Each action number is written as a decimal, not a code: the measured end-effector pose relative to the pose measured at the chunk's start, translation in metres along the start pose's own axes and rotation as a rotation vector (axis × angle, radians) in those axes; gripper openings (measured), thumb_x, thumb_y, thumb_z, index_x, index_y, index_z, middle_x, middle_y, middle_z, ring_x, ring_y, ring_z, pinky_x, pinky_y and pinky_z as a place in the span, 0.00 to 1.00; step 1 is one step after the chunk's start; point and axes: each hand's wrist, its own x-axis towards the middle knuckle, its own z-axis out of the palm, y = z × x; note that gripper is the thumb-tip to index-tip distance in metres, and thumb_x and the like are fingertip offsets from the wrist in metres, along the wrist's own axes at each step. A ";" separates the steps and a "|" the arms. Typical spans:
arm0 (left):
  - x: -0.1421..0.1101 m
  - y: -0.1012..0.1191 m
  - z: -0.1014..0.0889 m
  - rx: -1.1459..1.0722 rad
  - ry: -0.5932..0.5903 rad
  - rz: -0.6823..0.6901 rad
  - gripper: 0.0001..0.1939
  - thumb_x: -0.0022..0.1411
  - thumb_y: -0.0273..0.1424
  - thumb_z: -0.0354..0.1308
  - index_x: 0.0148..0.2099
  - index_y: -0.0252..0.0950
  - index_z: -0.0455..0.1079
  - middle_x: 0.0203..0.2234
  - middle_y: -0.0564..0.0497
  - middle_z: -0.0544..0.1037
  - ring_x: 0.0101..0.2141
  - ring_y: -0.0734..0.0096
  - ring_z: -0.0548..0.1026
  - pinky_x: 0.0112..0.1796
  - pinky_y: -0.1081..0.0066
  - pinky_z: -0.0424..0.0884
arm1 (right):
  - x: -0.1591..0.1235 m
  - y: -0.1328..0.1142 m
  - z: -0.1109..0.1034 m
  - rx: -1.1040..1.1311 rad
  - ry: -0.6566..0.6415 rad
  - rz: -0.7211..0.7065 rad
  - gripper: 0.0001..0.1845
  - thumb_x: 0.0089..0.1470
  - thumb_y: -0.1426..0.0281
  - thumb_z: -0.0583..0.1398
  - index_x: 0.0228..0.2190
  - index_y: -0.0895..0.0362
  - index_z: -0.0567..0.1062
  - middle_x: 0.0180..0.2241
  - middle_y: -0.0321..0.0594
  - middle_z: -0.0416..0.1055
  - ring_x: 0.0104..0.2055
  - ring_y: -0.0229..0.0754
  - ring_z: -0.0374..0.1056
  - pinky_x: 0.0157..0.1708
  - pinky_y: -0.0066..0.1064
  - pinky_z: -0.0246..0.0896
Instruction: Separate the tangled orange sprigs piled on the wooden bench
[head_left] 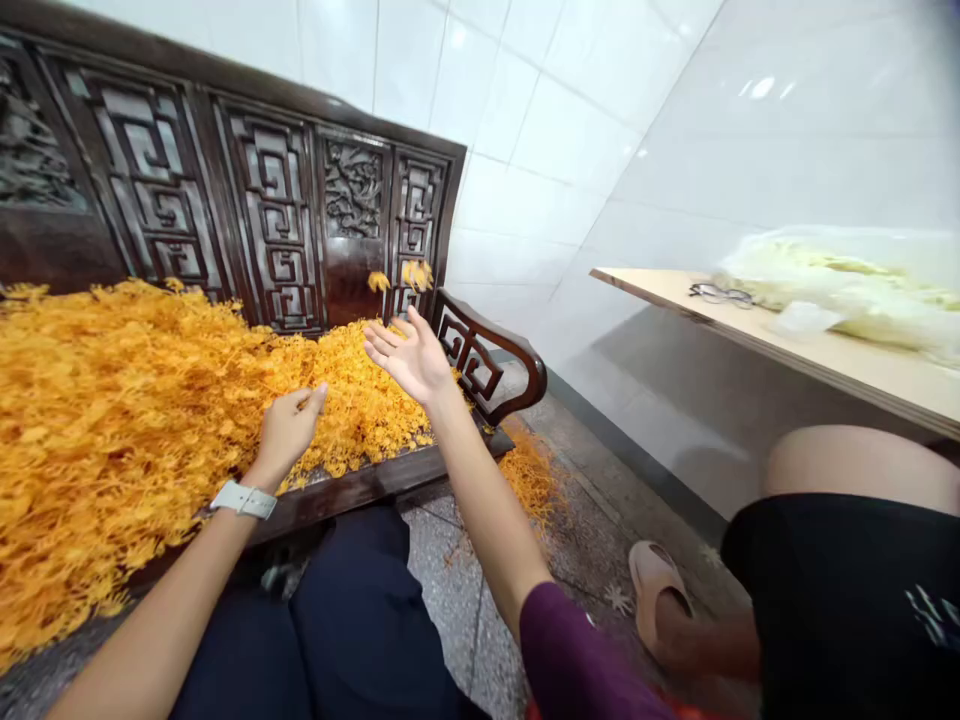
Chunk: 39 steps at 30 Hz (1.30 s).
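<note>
No readable text; white marking (934, 616) on black shorts (832, 590), 4 o'clock, too blurred to read.

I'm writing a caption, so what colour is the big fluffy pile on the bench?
The pile is bright yellow-orange, best seen in the head view.

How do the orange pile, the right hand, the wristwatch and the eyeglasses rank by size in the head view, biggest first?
1. Orange pile
2. Right hand
3. Wristwatch and eyeglasses: they look too alike to rank.
</note>
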 end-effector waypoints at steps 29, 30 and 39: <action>-0.011 0.142 0.015 -0.567 -0.124 0.278 0.16 0.64 0.43 0.65 0.35 0.34 0.79 0.12 0.56 0.62 0.17 0.73 0.65 0.24 0.73 0.65 | -0.095 0.036 -0.018 0.742 0.539 0.073 0.18 0.52 0.58 0.70 0.39 0.55 0.75 0.30 0.33 0.72 0.32 0.35 0.68 0.34 0.27 0.64; -0.015 0.146 0.015 -0.541 -0.146 0.277 0.17 0.63 0.44 0.65 0.36 0.33 0.79 0.11 0.57 0.62 0.16 0.74 0.63 0.22 0.73 0.63 | -0.096 0.028 -0.026 0.789 0.580 0.038 0.17 0.52 0.60 0.71 0.38 0.55 0.74 0.30 0.32 0.71 0.31 0.34 0.67 0.32 0.26 0.62; -0.012 0.152 -0.007 -0.088 -0.098 0.443 0.17 0.61 0.42 0.63 0.36 0.33 0.82 0.23 0.50 0.77 0.25 0.69 0.69 0.27 0.73 0.62 | -0.089 -0.022 -0.074 0.858 0.456 -0.013 0.11 0.59 0.65 0.66 0.33 0.54 0.68 0.25 0.28 0.58 0.23 0.31 0.50 0.24 0.24 0.48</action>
